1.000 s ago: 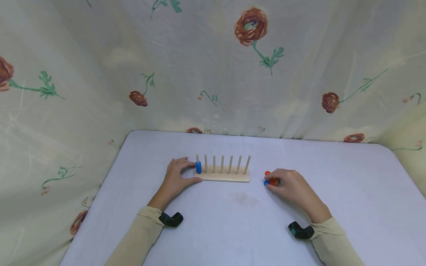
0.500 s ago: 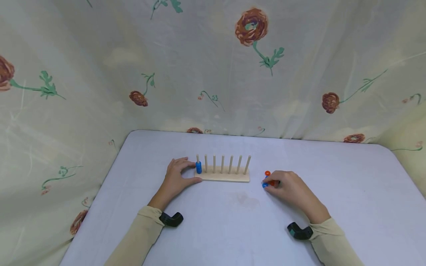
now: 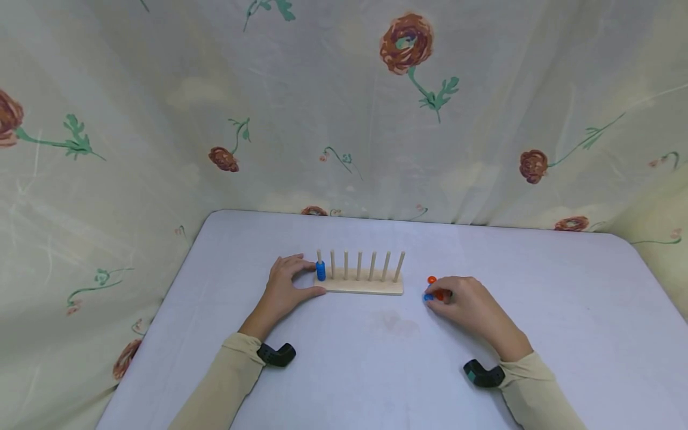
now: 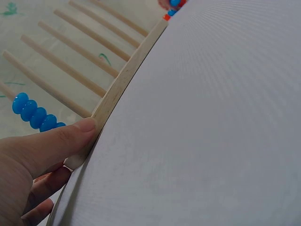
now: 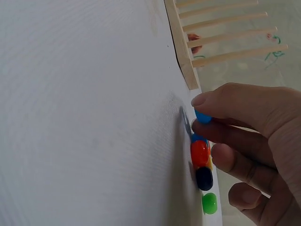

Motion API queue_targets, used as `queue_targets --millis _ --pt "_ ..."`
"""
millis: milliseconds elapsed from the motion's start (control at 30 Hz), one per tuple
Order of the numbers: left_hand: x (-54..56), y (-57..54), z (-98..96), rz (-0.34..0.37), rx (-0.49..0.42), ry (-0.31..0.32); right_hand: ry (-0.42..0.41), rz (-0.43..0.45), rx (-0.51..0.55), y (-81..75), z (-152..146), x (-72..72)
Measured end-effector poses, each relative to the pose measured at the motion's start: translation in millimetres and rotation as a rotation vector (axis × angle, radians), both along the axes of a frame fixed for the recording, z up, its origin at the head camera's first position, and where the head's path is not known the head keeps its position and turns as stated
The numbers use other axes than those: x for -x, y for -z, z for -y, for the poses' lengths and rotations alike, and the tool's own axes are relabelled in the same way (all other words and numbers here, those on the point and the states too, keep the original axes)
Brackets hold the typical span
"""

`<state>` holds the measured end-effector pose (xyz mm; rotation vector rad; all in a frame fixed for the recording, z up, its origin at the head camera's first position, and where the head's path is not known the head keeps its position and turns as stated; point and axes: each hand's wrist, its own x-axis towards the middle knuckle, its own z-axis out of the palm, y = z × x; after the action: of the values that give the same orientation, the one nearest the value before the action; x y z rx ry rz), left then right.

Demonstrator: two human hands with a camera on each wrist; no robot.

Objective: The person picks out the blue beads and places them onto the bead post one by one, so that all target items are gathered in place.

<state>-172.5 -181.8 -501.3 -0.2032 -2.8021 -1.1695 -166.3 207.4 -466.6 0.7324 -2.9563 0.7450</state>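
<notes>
My left hand [image 3: 287, 283] grips the left end of a wooden peg stand [image 3: 365, 286], its thumb along the front edge of the base. A stack of blue beads [image 3: 321, 271] sits on the leftmost peg, near the fingers; the other pegs are bare. To the right of the stand, my right hand [image 3: 467, 301] pinches a blue bead [image 5: 203, 117] between thumb and index finger. Under and beside its other fingers lie a red bead [image 5: 199, 153], a dark bead [image 5: 204, 179] and a green bead [image 5: 209, 203]. Another blue bead is partly hidden behind the fingers.
An orange bead [image 3: 432, 279] lies just beyond the right hand's fingertips. The white tabletop [image 3: 355, 364] runs back to a hanging floral cloth [image 3: 301, 107]. Each wrist carries a black device, the left one [image 3: 276, 355] and the right one [image 3: 485, 374].
My right hand has shifted slightly left and toward me, and its fingertips have closed on a blue bead at the pile's near side. The left hand and stand have stayed still.
</notes>
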Motion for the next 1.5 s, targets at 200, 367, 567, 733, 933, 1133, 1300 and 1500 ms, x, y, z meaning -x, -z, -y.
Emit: queue_targets --millis 200,367,567,733,933,1133,1300,1500 --pt "0.3 -0.5 0.1 0.004 -0.001 -0.001 0.000 -0.044 0.035 -1.0 -0.4 -0.6" --pt "0.1 -1.1 -0.3 0.003 0.000 -0.004 -0.013 -0.084 0.062 -0.1 -0.7 0.0" --pt "0.0 -1.4 -0.8 0.007 0.002 -0.005 -0.023 -0.103 0.071 -0.6 -0.7 0.5" --pt "0.1 -1.0 -0.7 0.001 0.000 0.001 -0.051 -0.154 0.126 -0.6 -0.8 1.1" --pt "-0.5 -0.2 -0.4 0.002 0.001 0.005 -0.071 -0.171 0.172 -3.4 0.5 1.3" --pt "-1.6 -1.4 -0.5 -0.001 -0.006 0.004 -0.040 -0.120 0.137 -13.7 6.6 1.5" --pt "-1.3 -0.6 -0.1 0.001 -0.009 0.003 -0.052 -0.137 0.162 -24.2 14.9 1.3" --pt "-0.8 0.1 0.1 -0.007 -0.010 0.006 -0.069 -0.165 0.212 -33.8 26.6 4.3"
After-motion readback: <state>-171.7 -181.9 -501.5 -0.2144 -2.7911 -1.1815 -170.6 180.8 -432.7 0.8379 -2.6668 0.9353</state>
